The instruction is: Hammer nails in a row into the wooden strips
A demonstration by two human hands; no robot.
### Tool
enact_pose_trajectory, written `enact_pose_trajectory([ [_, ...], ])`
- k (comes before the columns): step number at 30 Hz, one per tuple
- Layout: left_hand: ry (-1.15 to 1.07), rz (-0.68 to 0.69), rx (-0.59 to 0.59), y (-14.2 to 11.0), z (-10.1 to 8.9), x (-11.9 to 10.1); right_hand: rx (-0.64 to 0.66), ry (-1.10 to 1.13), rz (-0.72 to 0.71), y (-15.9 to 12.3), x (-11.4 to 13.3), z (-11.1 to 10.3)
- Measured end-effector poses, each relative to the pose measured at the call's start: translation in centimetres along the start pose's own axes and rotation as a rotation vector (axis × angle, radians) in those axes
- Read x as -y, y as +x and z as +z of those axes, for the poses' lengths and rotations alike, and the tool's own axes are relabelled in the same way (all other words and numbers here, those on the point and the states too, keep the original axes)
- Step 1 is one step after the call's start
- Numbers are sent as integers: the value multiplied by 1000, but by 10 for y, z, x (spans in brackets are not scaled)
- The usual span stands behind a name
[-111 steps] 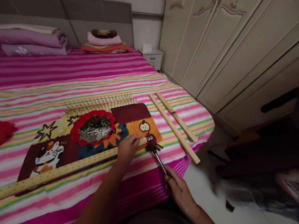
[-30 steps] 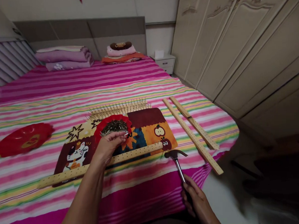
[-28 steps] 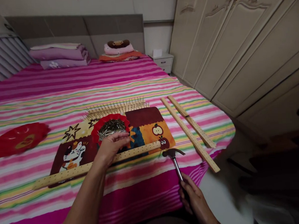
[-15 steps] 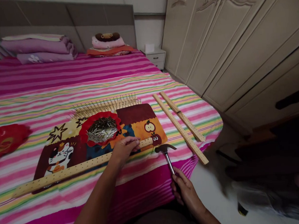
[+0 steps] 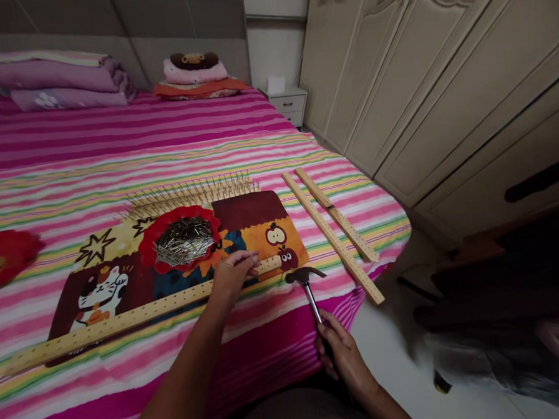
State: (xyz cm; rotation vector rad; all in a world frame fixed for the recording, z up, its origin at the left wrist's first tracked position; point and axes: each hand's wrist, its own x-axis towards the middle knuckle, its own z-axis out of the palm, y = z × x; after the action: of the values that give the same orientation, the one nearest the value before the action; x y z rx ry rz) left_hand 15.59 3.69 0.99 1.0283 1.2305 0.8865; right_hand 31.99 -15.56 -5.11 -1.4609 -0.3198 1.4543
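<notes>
My left hand (image 5: pixel 233 275) is closed in a pinch over the perforated wooden strip (image 5: pixel 172 301), close to its right end. Whatever is between the fingertips is too small to make out. My right hand (image 5: pixel 338 344) is wrapped round the handle of a claw hammer (image 5: pixel 311 295), whose head lies just right of the strip's end, low over the bed. Beneath the strip is a patterned mat (image 5: pixel 246 209) with cat and apple pictures. A red scalloped dish (image 5: pixel 147 249) full of nails stands on the mat, beyond my left hand.
Wooden strips bristling with upright nails (image 5: pixel 189 197) lie behind the dish. Two more perforated strips (image 5: pixel 332 236) lie to the right, near the bed's edge. Another red dish (image 5: pixel 8 258) is at far left. Folded bedding (image 5: pixel 67 83) and a wardrobe (image 5: pixel 395 91) stand beyond.
The whole view has shifted slightly, so things appear a little further left. My left hand stays pinched over the strip and my right hand keeps the hammer in nearly the same place.
</notes>
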Motion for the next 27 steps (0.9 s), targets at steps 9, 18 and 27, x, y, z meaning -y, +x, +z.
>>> enact_pose_trajectory([
  [9, 157, 42, 2, -1, 4, 2, -13, -2, -7, -3, 4, 3],
  [18, 484, 253, 5, 0, -2, 8, -57, -27, -38, -9, 5, 7],
  [27, 620, 422, -10, 0, 1, 12, 67, -331, -309, -24, 67, 29],
])
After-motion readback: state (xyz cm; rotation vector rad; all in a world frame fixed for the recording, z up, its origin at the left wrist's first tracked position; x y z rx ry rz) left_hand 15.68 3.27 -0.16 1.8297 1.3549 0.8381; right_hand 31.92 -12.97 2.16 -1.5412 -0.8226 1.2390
